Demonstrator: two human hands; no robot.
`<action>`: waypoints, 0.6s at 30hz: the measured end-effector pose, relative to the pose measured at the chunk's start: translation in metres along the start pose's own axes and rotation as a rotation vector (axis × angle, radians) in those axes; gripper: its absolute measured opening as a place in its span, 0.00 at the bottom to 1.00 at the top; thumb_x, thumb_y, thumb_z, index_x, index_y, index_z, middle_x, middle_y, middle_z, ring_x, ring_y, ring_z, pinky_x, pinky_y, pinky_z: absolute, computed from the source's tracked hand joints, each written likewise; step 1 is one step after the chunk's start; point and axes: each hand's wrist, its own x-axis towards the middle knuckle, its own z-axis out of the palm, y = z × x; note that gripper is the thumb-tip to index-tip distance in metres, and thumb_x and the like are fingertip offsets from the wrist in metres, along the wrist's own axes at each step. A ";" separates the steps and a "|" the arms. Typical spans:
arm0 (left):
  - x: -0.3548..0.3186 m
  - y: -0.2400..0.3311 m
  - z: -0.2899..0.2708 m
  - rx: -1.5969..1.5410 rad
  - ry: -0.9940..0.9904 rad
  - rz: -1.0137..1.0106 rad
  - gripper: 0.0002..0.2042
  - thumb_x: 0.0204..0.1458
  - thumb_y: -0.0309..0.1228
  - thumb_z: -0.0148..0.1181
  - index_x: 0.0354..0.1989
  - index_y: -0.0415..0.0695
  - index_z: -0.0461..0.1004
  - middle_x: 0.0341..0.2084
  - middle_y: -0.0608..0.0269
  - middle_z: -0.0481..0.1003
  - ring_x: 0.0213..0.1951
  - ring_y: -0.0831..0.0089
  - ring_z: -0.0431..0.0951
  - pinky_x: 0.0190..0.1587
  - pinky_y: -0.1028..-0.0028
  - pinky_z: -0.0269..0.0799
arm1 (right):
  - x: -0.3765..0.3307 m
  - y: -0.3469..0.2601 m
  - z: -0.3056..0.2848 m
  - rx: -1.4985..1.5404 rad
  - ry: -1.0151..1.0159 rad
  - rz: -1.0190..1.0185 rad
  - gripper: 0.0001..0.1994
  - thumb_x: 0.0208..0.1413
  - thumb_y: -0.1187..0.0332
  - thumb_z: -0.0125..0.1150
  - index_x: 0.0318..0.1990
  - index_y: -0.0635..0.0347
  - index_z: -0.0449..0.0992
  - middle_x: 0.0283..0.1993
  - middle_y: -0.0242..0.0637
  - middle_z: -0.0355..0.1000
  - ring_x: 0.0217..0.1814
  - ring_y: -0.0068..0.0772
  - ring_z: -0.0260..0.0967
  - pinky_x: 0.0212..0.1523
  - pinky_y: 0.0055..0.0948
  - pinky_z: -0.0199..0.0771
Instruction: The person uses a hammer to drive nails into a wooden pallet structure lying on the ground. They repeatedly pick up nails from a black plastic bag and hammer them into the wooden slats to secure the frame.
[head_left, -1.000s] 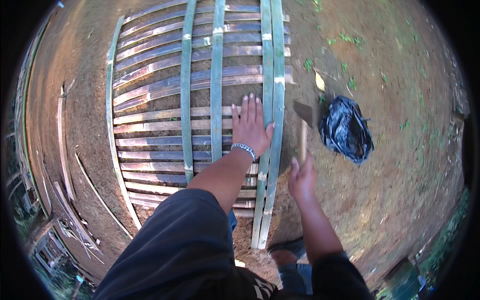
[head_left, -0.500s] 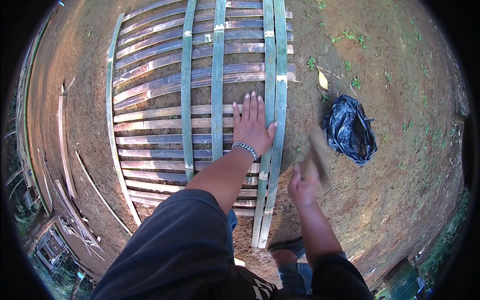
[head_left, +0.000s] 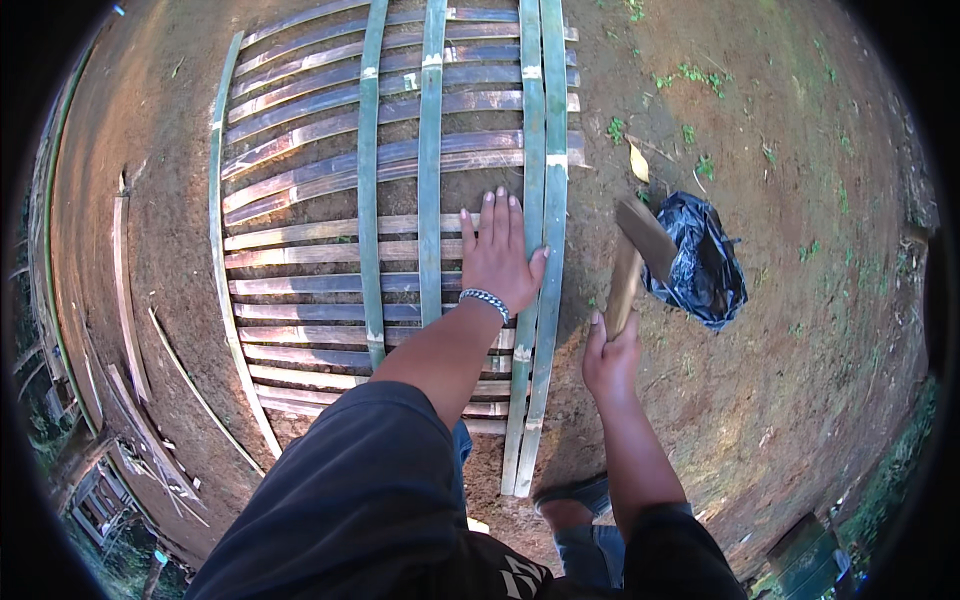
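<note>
My left hand (head_left: 499,258) lies flat with its fingers apart on the bamboo lattice (head_left: 430,180), its thumb reaching onto the paired green strips at the right side. A chain bracelet circles that wrist. My right hand (head_left: 612,358) is closed around the wooden handle of a hatchet-like tool (head_left: 625,280), raised to the right of the lattice. The tool's broad, flat, dark head (head_left: 648,238) overlaps the view of a black plastic bag (head_left: 703,262). Several split bamboo slats run crosswise under the long green strips.
The lattice lies on brown bare soil. Loose bamboo strips (head_left: 123,280) and offcuts (head_left: 150,430) are scattered at the left. A yellow leaf (head_left: 638,162) and small green weeds lie beyond the bag. My sandalled foot (head_left: 572,500) is near the lattice's near right end.
My right hand has turned the tool, so its head now points up and away, beside the bag, and shows less blur. My left hand keeps its place on the lattice.
</note>
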 end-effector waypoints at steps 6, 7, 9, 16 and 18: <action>0.000 0.004 0.002 -0.023 0.013 0.006 0.39 0.63 0.53 0.45 0.73 0.32 0.54 0.76 0.41 0.48 0.78 0.50 0.40 0.77 0.43 0.29 | 0.001 0.016 0.002 -0.175 -0.185 0.070 0.16 0.64 0.65 0.60 0.54 0.64 0.70 0.35 0.62 0.78 0.40 0.68 0.78 0.40 0.54 0.78; -0.002 0.003 0.003 -0.022 0.011 0.000 0.39 0.63 0.53 0.46 0.73 0.32 0.54 0.76 0.41 0.48 0.79 0.50 0.40 0.77 0.43 0.29 | -0.008 0.016 -0.002 -0.119 -0.167 0.059 0.16 0.64 0.65 0.60 0.53 0.64 0.70 0.36 0.62 0.78 0.40 0.68 0.78 0.40 0.54 0.78; -0.003 0.001 0.004 -0.031 0.012 -0.009 0.39 0.63 0.54 0.45 0.72 0.32 0.55 0.76 0.40 0.47 0.79 0.50 0.40 0.77 0.43 0.29 | -0.025 0.014 -0.008 -0.051 -0.146 0.104 0.16 0.64 0.65 0.60 0.53 0.65 0.70 0.36 0.62 0.78 0.40 0.67 0.79 0.40 0.53 0.78; -0.004 -0.001 -0.002 -0.230 0.069 -0.012 0.35 0.64 0.45 0.50 0.72 0.30 0.55 0.76 0.38 0.44 0.78 0.48 0.41 0.78 0.49 0.31 | -0.103 0.019 0.033 0.710 -0.080 0.466 0.15 0.67 0.67 0.59 0.55 0.65 0.68 0.30 0.37 0.74 0.25 0.28 0.73 0.27 0.30 0.74; -0.008 -0.015 -0.001 -0.493 0.237 0.014 0.34 0.65 0.43 0.49 0.71 0.29 0.54 0.76 0.36 0.45 0.78 0.45 0.43 0.77 0.50 0.34 | -0.108 0.022 0.060 0.813 -0.042 0.482 0.13 0.67 0.71 0.59 0.54 0.64 0.66 0.33 0.35 0.73 0.24 0.23 0.71 0.24 0.26 0.73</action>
